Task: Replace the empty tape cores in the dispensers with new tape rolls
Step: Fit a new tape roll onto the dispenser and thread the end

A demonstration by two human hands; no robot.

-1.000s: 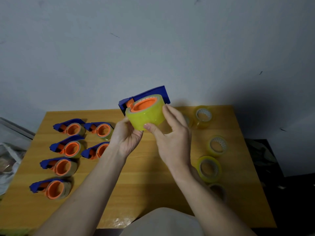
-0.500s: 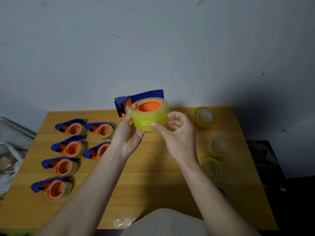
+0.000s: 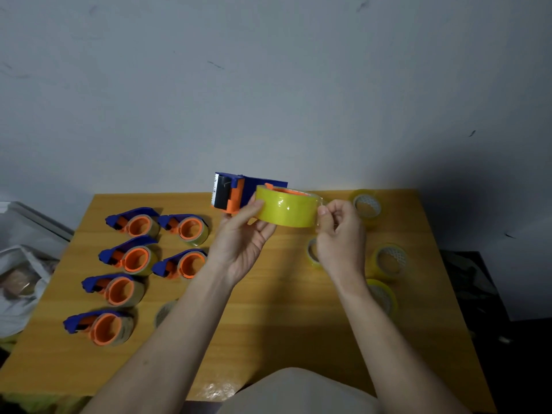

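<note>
A person's left hand (image 3: 242,243) grips a blue-and-orange dispenser (image 3: 231,194) carrying a yellow roll (image 3: 286,209), raised above the table's (image 3: 268,324) far edge. The right hand (image 3: 340,234), fingers curled, pinches the tape end at the roll's right side. Six more dispensers (image 3: 131,259) sit along the left edge; spare rolls (image 3: 388,261) lie along the right.

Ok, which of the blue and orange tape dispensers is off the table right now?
The dispenser with the yellow tape roll on it, held up by the left hand. The six other dispensers all lie on the table at the left.
</note>
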